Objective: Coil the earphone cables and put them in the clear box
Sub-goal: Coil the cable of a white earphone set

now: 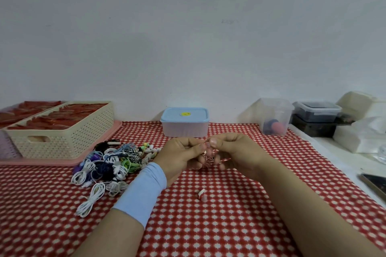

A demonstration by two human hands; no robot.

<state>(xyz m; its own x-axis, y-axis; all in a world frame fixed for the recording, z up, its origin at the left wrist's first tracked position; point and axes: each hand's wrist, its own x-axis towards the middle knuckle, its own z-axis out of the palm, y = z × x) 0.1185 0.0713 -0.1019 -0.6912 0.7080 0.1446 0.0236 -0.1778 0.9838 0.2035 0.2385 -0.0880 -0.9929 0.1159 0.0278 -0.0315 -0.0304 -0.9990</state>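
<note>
Pinching 1 reddish cable [208, 158]: left hand [181, 157], right hand [236, 153].

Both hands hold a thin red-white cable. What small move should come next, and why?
Probably one more wrap: the left hand and right hand pinch a small bundle of the red-white cable, but a strand hangs down and its end piece lies loose on the cloth. Winding that slack in comes first; the clear box has its blue lid on.
</note>
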